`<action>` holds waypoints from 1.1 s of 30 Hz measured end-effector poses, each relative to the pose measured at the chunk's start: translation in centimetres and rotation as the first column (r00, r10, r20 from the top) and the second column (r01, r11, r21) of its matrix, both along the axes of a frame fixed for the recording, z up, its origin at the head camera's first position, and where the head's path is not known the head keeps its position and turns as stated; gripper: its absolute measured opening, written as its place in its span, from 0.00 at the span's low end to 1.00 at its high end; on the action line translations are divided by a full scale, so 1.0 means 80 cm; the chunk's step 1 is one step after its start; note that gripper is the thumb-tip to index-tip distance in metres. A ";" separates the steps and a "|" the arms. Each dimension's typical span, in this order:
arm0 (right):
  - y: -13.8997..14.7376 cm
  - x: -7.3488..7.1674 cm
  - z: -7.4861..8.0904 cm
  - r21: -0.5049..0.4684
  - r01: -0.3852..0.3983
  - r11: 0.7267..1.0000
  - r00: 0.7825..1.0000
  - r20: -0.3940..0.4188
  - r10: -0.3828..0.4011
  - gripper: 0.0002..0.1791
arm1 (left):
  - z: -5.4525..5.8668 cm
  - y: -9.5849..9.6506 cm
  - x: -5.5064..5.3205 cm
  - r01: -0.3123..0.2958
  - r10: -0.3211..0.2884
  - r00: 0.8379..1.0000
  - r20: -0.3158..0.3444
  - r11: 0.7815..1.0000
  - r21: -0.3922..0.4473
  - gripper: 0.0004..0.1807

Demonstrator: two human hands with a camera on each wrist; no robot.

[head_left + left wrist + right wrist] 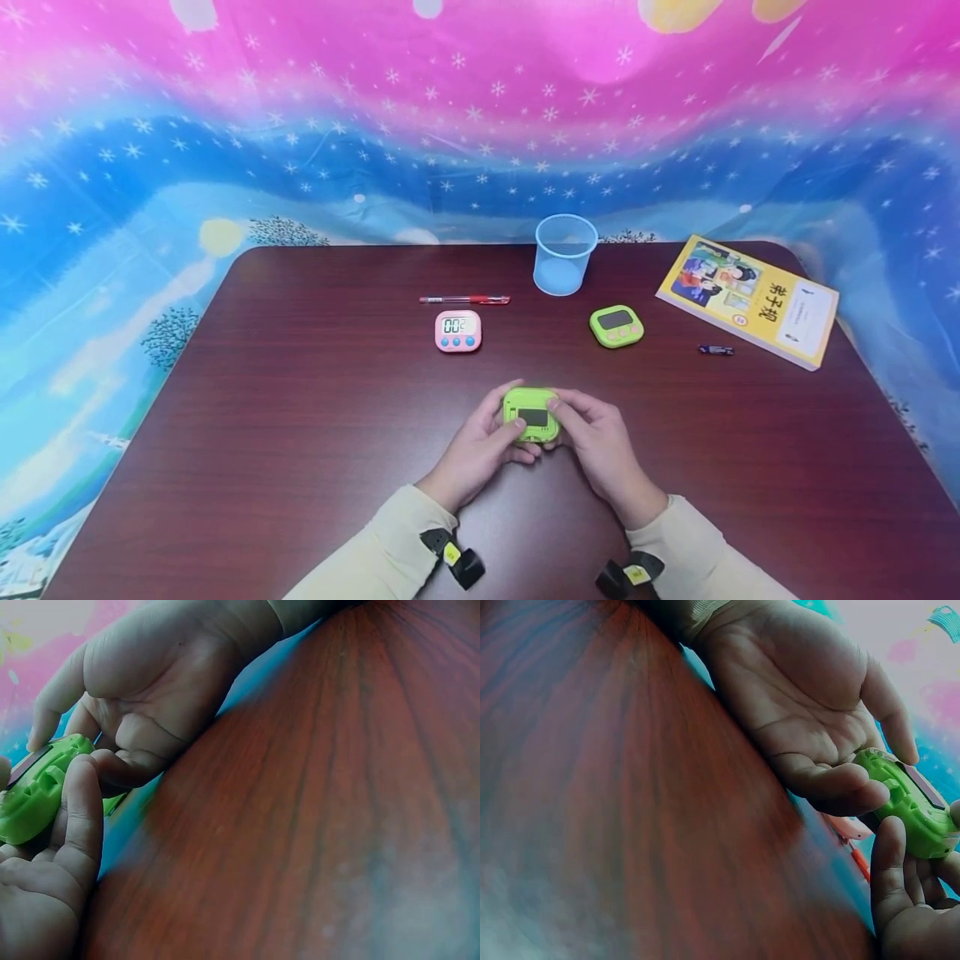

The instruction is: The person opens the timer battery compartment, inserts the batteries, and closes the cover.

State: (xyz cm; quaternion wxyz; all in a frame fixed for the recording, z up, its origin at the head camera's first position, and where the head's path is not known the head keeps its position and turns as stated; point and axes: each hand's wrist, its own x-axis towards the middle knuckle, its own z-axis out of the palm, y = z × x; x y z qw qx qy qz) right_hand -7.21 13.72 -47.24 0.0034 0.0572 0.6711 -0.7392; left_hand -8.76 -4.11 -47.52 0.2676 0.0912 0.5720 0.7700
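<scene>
A person's left hand [474, 446] and right hand [606, 446] grip 1 green device [533, 416], pinched between curled fingers and 2 thumbs; a pink timer [458, 332] rests beyond the fingertips.

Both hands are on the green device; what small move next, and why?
I'd probably let the left hand hold the green device alone and reach the right hand toward the small dark cylinder, likely a battery: both hands grip the device, while the cylinder lies out on the right, near the book.
</scene>
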 end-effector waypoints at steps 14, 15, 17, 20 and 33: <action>0.007 -0.004 0.000 -0.014 0.016 1.000 1.000 -0.006 -0.016 0.16 | -0.005 -0.003 0.001 0.016 -0.036 0.972 -0.232 0.996 -0.086 0.47; 0.007 -0.004 0.000 -0.005 0.012 1.000 1.000 -0.011 -0.012 0.16 | -0.005 -0.003 0.000 0.016 -0.035 0.971 -0.235 0.996 -0.083 0.47; 0.009 -0.003 0.001 0.027 0.000 1.000 1.000 -0.019 0.000 0.17 | -0.005 -0.003 0.000 0.015 -0.033 0.971 -0.238 0.997 -0.075 0.46; 0.015 -0.004 0.002 0.112 -0.049 0.992 0.997 -0.061 0.057 0.18 | -0.006 -0.003 -0.002 0.009 -0.024 0.970 -0.242 0.998 -0.061 0.46; 0.039 -0.007 -0.005 0.210 -0.252 0.945 0.924 -0.238 0.299 0.29 | -0.003 -0.013 -0.008 -0.037 0.019 0.961 -0.275 0.997 -0.063 0.46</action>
